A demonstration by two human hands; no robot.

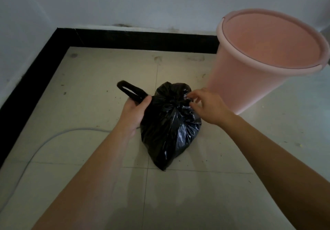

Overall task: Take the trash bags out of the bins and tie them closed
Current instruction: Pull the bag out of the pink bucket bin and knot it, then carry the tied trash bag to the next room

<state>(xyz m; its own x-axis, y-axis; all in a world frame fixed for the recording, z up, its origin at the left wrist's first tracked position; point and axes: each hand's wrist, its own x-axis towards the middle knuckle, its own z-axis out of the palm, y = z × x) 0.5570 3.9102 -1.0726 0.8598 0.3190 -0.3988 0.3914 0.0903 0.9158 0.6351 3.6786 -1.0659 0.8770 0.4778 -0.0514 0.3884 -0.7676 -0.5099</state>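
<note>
Black film trash bag [169,128], thin, glossy and deeply creased, sits lumpy on the tiled floor [89,87], already out of the smooth round pink bin [250,72] to its right. Left hand [135,110] curls round the base of one handle loop [128,89]; right hand [209,105] pinches bunched plastic at the neck. Risk, by my judgement: a hard pull could tear the film, and a slack knot could slip open.

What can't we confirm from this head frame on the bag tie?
All head view.
- Knot: right hand covers the neck of the black bag; dim, dark plastic, tied or not unclear.
- Bag contents: opaque plastic.
- Fingers of the left hand: curled behind the handle loop.
- Inside of the pink bin: flat pink blur; rim cut by right edge.
- Ends of the white cable: off left edge, behind left forearm.
</note>
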